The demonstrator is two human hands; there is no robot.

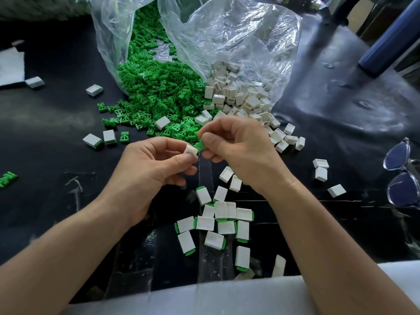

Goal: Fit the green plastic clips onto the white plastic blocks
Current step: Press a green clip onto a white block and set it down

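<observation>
My left hand (154, 162) pinches a small white plastic block (191, 150) between thumb and fingers above the black table. My right hand (238, 146) pinches a green plastic clip (200, 144) right beside the block, its tip touching the block's open end. Behind my hands a heap of loose green clips (156, 87) spills from a clear plastic bag. To its right lies a heap of bare white blocks (245, 98). In front of my hands lies a cluster of white blocks with green clips fitted (222, 221).
The clear plastic bag (227, 35) stands open at the back. A pair of glasses (402, 176) lies at the right edge. Stray blocks (94, 89) and clips (8, 177) are scattered on the left. A white sheet (10, 64) lies at far left.
</observation>
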